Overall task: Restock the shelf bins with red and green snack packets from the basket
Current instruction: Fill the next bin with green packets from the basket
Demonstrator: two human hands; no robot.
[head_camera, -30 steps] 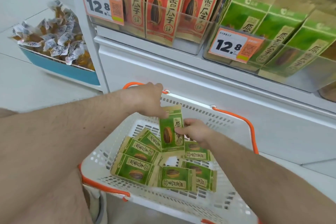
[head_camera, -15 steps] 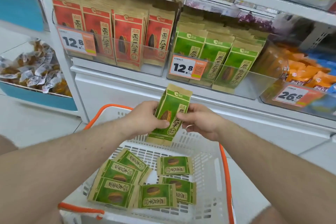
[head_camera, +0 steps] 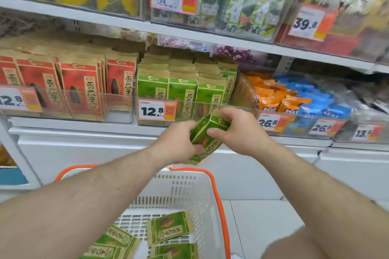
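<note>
Green-and-kraft paper snack packet (head_camera: 207, 140), printed with a sunflower seed, is held tilted between both hands in front of the clear plastic shelf bin of matching green packets (head_camera: 185, 99): the left hand (head_camera: 179, 143) grips its lower edge, the right hand (head_camera: 237, 130) pinches its top. It looks light, crinkly and easily creased, so its stiffer side edges seem the safest hold. More green packets lie below the hands in the white plastic basket with orange handles (head_camera: 189, 187).

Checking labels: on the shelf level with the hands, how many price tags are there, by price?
12.8 tags: 2
26-something tags: 2
13-something tag: 1
Total: 5
</note>
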